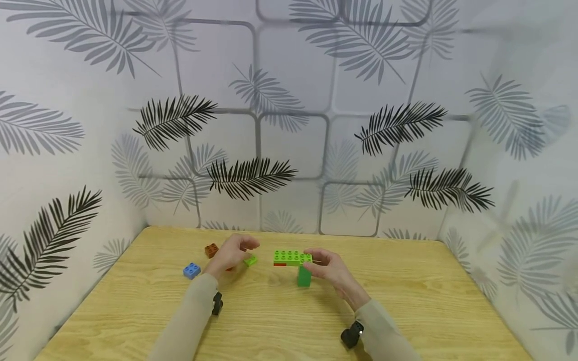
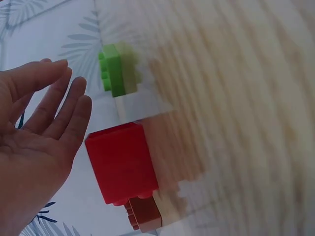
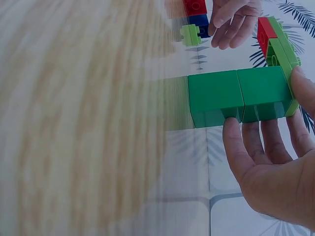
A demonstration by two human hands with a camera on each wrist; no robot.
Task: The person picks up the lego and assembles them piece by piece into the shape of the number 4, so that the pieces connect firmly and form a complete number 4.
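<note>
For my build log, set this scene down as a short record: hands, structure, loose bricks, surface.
Left hand: holds nothing, near the small lime brick
Right hand: holds the structure, fingers against the stacked green bricks
Structure: two green bricks upright, lime top overhanging toward the left hand, red piece under its overhanging end
Loose bricks: small lime, red brick, brown brick, blue brick
Surface: wood-grain table

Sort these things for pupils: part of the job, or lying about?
Job things: green blocks, held by the right hand; lime section on top; red block under its end; probably the small lime block near the left hand.
Lying about, apparently: blue block, brown block, loose red block.
</note>
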